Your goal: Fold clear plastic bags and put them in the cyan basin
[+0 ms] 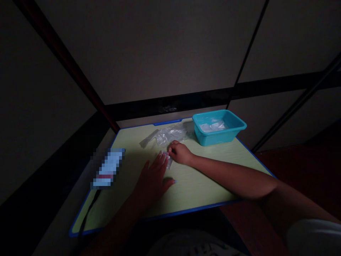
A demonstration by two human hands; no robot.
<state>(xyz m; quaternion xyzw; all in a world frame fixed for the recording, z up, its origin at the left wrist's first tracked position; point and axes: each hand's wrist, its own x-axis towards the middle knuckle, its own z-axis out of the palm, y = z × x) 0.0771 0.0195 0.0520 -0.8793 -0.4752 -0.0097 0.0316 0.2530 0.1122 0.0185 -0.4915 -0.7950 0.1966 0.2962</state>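
Note:
A small clear plastic bag (169,163) lies on the pale green table (210,181) between my hands. My left hand (154,177) rests on its left side, with the fingers spread and the thumb apart. The fingers of my right hand (179,152) are curled and pinched at the bag's upper right edge, where a bit of pink shows. Just beyond my hands is a loose heap of crumpled clear plastic bags (172,134). What lies under my left fingertips is hidden.
A turquoise basket (220,138) holding clear plastic stands at the table's back right. At the left edge lies a blurred, light blue device (109,167) with a dark cable (90,209). Behind the table rises a panelled wall (165,53).

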